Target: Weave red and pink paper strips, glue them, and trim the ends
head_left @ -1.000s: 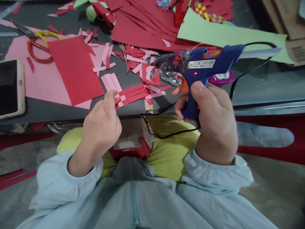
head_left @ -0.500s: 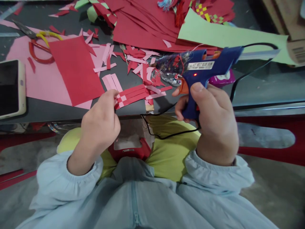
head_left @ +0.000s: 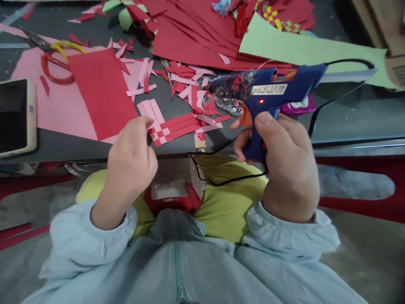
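My right hand [head_left: 281, 156] is wrapped round the handle of a blue hot glue gun [head_left: 275, 90], a finger on its orange trigger; a red light glows on its body and its nozzle points left above the table. My left hand [head_left: 131, 158] is curled at the table's front edge, its fingertips pinching the corner of a woven piece of red and pink paper strips [head_left: 175, 126] lying there. The gun's black cord [head_left: 221, 179] loops down over my lap.
A red paper sheet [head_left: 101, 90] lies on pink paper to the left, beside scissors [head_left: 53, 57] and a phone [head_left: 15, 116]. Red sheets [head_left: 193, 38] and a pale green sheet [head_left: 303, 48] cover the back. Paper scraps are scattered mid-table.
My left hand shifted slightly left along the woven strips, exposing more of the weave. The glue gun and right hand sank a little; the view tilted slightly.
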`<state>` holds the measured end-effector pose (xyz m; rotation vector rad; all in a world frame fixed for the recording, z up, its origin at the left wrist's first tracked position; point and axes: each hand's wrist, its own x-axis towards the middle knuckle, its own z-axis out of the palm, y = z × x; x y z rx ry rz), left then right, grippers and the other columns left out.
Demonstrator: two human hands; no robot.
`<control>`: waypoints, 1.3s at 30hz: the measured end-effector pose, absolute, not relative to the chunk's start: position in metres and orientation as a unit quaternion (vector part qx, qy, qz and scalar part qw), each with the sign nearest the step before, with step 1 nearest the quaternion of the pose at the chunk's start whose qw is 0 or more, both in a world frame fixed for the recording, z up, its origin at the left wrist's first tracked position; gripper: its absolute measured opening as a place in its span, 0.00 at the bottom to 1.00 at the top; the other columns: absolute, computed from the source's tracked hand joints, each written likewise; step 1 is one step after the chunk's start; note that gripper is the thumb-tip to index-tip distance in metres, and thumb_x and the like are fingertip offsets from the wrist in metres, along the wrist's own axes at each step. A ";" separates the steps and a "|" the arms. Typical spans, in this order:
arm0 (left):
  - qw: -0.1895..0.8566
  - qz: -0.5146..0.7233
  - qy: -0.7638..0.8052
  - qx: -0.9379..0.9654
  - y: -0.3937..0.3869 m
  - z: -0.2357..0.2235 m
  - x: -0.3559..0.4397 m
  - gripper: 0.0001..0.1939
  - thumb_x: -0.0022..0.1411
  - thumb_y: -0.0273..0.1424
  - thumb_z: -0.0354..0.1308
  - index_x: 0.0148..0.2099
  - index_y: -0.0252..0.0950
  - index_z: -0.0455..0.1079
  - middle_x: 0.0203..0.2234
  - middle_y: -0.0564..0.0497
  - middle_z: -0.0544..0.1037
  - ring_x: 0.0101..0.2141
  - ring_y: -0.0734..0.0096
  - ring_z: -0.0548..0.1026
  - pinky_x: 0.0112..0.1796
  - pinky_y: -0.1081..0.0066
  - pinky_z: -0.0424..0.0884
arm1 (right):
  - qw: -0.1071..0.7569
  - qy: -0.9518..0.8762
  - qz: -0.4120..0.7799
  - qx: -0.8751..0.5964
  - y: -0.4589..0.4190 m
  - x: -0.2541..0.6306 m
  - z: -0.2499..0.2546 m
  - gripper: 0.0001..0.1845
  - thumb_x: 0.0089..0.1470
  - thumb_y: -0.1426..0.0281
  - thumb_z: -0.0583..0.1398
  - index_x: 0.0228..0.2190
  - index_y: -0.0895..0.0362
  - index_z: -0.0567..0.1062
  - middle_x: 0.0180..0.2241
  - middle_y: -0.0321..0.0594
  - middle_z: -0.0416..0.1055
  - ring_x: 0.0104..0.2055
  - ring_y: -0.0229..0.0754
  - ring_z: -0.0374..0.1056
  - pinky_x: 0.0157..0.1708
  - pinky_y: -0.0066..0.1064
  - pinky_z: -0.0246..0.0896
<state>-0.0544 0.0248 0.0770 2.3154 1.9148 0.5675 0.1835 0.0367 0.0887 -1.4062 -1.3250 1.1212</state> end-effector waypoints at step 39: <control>-0.047 0.038 0.548 0.834 0.026 0.069 -0.043 0.29 0.57 0.18 0.48 0.62 0.36 0.64 0.44 0.40 0.73 0.44 0.57 0.70 0.41 0.60 0.73 | 0.413 -0.566 0.459 -0.546 0.041 0.186 0.086 0.20 0.61 0.53 0.55 0.28 0.56 0.72 0.13 0.31 0.66 0.12 0.31 0.56 0.13 0.24 0.49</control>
